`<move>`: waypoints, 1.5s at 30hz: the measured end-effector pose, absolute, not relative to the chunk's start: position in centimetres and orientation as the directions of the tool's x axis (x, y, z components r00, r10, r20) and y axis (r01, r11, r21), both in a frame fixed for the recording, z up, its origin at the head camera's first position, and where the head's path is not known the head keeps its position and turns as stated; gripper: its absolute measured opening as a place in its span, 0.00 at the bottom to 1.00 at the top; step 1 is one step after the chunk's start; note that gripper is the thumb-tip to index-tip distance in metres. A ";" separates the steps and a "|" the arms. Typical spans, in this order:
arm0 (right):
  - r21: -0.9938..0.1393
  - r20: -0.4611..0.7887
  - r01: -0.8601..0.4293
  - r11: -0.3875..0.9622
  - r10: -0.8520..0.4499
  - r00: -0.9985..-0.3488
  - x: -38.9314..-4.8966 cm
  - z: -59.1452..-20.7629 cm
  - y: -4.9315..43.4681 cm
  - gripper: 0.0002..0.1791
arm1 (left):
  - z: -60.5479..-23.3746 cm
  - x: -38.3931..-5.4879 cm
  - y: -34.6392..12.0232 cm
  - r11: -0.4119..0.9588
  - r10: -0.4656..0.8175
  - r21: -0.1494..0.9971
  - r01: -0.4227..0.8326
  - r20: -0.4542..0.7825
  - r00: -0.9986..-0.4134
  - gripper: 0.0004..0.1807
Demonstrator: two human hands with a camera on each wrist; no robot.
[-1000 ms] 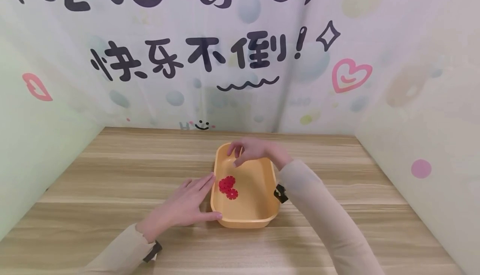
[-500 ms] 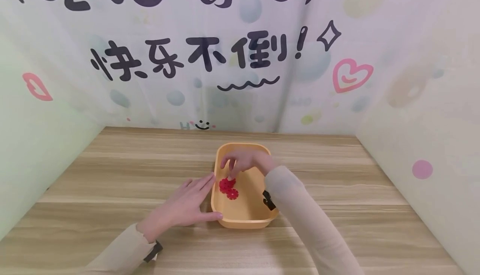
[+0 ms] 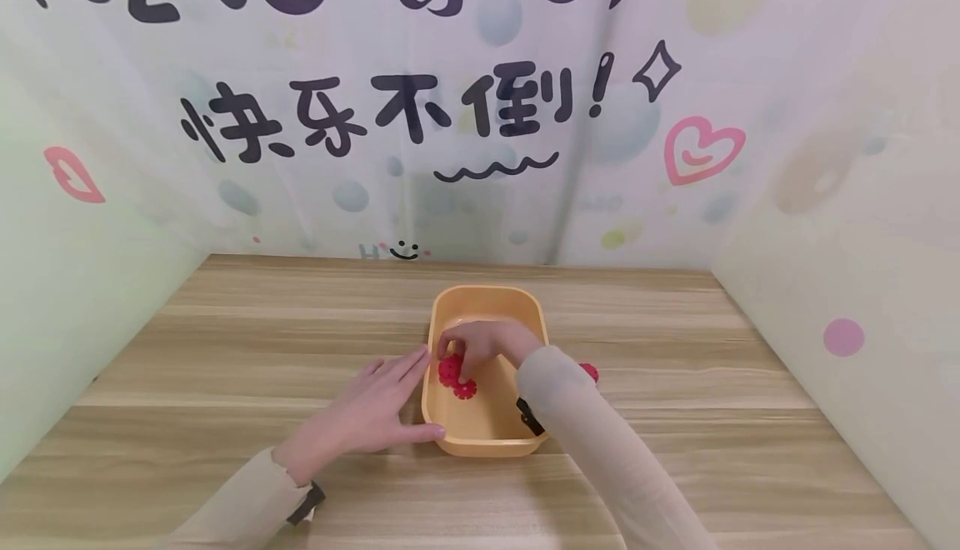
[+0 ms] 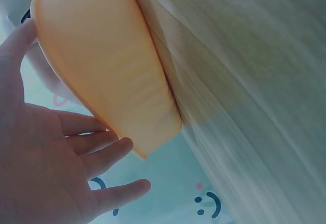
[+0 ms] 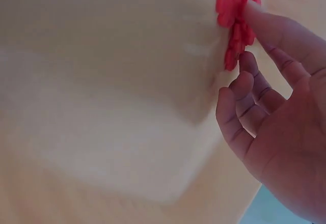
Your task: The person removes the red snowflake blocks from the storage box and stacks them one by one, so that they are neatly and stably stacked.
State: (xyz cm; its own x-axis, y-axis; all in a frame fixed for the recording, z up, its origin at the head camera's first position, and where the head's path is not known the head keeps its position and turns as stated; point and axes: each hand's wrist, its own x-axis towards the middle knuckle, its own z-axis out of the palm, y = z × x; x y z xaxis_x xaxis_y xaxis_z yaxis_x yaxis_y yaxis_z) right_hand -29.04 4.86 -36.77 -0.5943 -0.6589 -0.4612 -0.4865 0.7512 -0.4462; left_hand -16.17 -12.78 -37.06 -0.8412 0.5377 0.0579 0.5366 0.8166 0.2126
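A pale orange plastic tray [image 3: 491, 445] sits on the table, with a small heap of red snowflake discs [image 3: 448, 369] by its left wall. My left hand [image 3: 371, 407] steadies that wall from outside, fingers stretched along the rim and thumb at the near corner. The left wrist view shows those fingertips against the tray's side [image 4: 102, 46]. Inside the tray, my right hand [image 3: 486, 343] reaches down with bent fingers. In the right wrist view, its thumb and a fingertip pinch the red discs [image 5: 233, 5] from two sides.
Right of the tray, a red disc [image 3: 589, 372] lies on the wood-grain table [image 3: 300, 317], partly behind the right sleeve [image 3: 600, 442]. Behind the table hangs a printed curtain [image 3: 322, 192], and pale walls [image 3: 840, 225] stand at both sides.
My right hand has moved left and down into the tray, onto the red discs. As the right sleeve shifted, a red disc beside the tray came into sight. My left hand has stayed still.
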 end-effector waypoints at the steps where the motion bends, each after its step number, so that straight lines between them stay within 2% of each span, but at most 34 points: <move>1: -0.444 -0.457 -0.492 0.749 -0.662 -0.594 -29.0 -36.9 4.9 0.18 | -37.0 -16.2 -12.8 0.815 0.539 0.214 0.538 0.059 -0.840 0.53; 6: -0.465 -0.458 -0.472 0.749 -0.660 -0.596 -28.9 -37.1 4.9 0.17 | -37.1 -16.2 -12.8 0.811 0.546 0.209 0.546 0.063 -0.835 0.53; 14: -0.430 -0.420 -0.504 0.749 -0.660 -0.623 -28.9 -37.4 4.9 0.17 | -37.2 -16.3 -12.8 0.817 0.541 0.200 0.541 0.063 -0.839 0.53; 25: -0.492 -0.370 -0.497 0.714 -0.689 -0.623 -28.8 -37.9 4.8 0.15 | -37.2 -16.3 -12.8 0.812 0.545 0.199 0.548 0.074 -0.835 0.53; 29: -0.503 -0.339 -0.496 0.708 -0.689 -0.640 -28.9 -37.9 4.8 0.14 | -37.3 -16.3 -12.9 0.813 0.546 0.194 0.549 0.077 -0.834 0.53; 35: -0.456 -0.287 -0.523 0.720 -0.676 -0.679 -29.1 -38.1 4.8 0.13 | -37.3 -16.3 -12.8 0.806 0.552 0.201 0.557 0.084 -0.829 0.53; 41: -0.466 -0.319 -0.461 0.755 -0.629 -0.709 -28.9 -37.8 4.9 0.12 | -37.3 -16.3 -12.8 0.804 0.556 0.196 0.562 0.090 -0.827 0.53; 45: -0.494 -0.328 -0.450 0.744 -0.639 -0.696 -28.8 -37.6 5.1 0.15 | -37.3 -16.3 -12.8 0.805 0.556 0.190 0.562 0.090 -0.827 0.53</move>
